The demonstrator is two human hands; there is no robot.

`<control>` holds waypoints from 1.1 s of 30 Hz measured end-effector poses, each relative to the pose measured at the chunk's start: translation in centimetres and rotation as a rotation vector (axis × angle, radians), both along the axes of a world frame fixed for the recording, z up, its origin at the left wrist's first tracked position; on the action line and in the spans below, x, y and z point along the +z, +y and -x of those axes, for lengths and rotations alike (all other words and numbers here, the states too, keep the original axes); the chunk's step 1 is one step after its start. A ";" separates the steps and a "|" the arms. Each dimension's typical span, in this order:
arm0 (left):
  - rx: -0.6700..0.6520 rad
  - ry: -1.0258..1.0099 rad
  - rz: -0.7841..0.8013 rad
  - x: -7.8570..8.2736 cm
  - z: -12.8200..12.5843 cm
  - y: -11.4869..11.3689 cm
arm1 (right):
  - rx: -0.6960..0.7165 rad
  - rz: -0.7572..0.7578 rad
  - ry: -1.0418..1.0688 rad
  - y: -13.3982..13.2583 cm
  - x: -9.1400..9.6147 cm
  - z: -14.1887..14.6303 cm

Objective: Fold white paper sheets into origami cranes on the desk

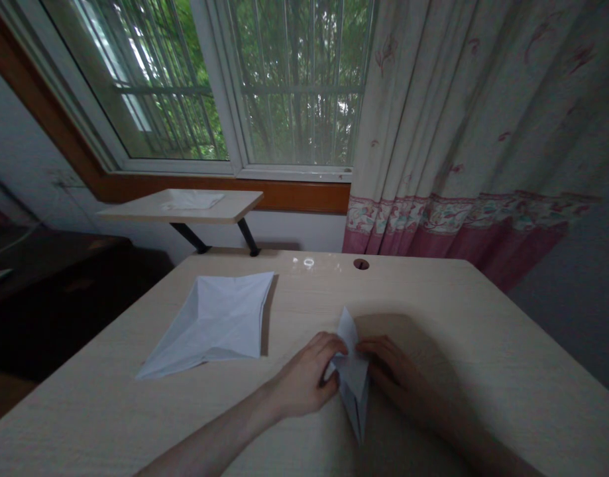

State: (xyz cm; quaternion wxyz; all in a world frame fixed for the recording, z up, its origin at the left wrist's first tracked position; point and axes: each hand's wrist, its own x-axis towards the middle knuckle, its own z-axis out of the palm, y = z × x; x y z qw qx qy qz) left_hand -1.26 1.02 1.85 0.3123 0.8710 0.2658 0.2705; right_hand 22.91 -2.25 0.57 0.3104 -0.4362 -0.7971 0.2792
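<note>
On the table [507,344], between both hands, is the folded paper [354,374], narrow, its far and near ends pointed. Left hand [309,381]: grip closed on the paper's left side, thumb nearer the wearer than the fingers. Right hand [396,374]: grip on the right side, fingertips against the paper. Creased sheet [229,318] lies to the left, apart from both hands, edges partly raised. Small shelf [130,211] stands beyond the sheet.
</note>
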 end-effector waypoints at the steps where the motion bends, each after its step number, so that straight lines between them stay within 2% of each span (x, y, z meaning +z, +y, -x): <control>1: 0.000 0.001 0.001 0.0 0.0 0.0 | -0.004 0.001 0.002 0.0 -0.1 0.0; 9: 0.017 0.012 -0.002 -0.7 0.2 0.0 | -0.093 0.044 0.028 0.2 -0.9 0.0; 18: 0.152 -0.072 0.175 -1.8 0.0 0.2 | -0.175 0.051 0.069 0.3 -0.8 0.2; 22: 0.150 -0.117 0.039 -1.9 0.0 0.2 | -0.203 0.048 0.087 0.3 -1.2 0.2; 25: 0.154 -0.069 -0.081 -1.7 0.0 0.2 | -0.222 0.022 0.091 0.4 -1.8 0.2; 28: 0.174 0.032 -0.105 -1.4 -0.1 0.1 | -0.204 -0.047 0.040 0.5 -2.2 0.1; 33: 0.165 0.085 -0.150 -1.0 -0.1 -0.2 | -0.097 -0.159 -0.098 0.5 -1.9 0.1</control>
